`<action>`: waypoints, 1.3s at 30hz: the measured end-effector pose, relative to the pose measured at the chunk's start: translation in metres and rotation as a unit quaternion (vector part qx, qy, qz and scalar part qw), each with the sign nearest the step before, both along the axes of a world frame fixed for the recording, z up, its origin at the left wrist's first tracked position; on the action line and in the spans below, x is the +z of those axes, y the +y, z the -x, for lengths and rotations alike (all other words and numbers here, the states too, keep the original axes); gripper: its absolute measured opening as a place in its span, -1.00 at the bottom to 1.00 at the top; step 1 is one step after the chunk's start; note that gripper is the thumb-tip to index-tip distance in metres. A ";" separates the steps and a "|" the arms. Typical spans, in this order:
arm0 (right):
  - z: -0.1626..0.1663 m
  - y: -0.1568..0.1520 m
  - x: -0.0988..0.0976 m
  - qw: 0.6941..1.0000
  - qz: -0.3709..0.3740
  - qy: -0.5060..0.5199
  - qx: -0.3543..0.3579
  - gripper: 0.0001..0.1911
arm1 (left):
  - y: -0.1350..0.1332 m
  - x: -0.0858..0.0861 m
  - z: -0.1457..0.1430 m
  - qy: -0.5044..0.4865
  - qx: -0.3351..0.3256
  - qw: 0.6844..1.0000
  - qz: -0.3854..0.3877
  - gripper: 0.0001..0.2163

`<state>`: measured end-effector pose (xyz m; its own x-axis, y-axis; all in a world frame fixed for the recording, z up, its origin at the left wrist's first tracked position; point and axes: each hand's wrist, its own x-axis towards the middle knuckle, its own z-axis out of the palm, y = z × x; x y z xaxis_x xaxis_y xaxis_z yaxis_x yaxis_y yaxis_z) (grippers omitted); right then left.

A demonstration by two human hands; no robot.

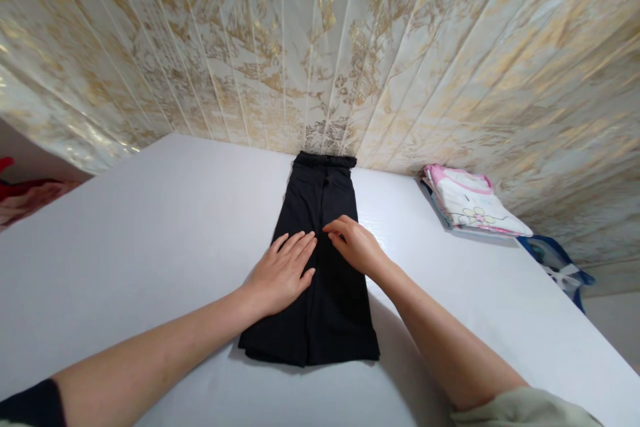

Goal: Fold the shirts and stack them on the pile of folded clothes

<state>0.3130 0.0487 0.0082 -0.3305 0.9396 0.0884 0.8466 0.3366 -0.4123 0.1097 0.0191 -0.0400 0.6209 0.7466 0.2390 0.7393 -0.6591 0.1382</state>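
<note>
Head view | black garment, long axis near-to-far | left hand flat on left half | right hand at right half, half-curled, grip unclear

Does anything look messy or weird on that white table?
Just one little thing: at the near left corner of the black garment, the layers don't line up, so one edge peeks out past another. I see no spills or obvious damage, and the folded clothes look neatly stacked.
</note>
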 end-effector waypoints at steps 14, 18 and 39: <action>0.044 0.075 -0.017 0.975 0.023 -0.043 -0.216 -0.82 | 0.001 -0.001 0.000 0.007 0.003 1.000 0.009 -0.49; 0.046 0.075 -0.020 0.975 0.017 -0.060 -0.214 -0.86 | 0.001 -0.002 0.000 0.000 0.004 1.000 0.011 -0.50; 0.039 0.076 -0.023 0.979 -0.017 -0.040 -0.200 -0.88 | 0.000 -0.001 0.000 0.013 0.003 1.000 0.009 -0.48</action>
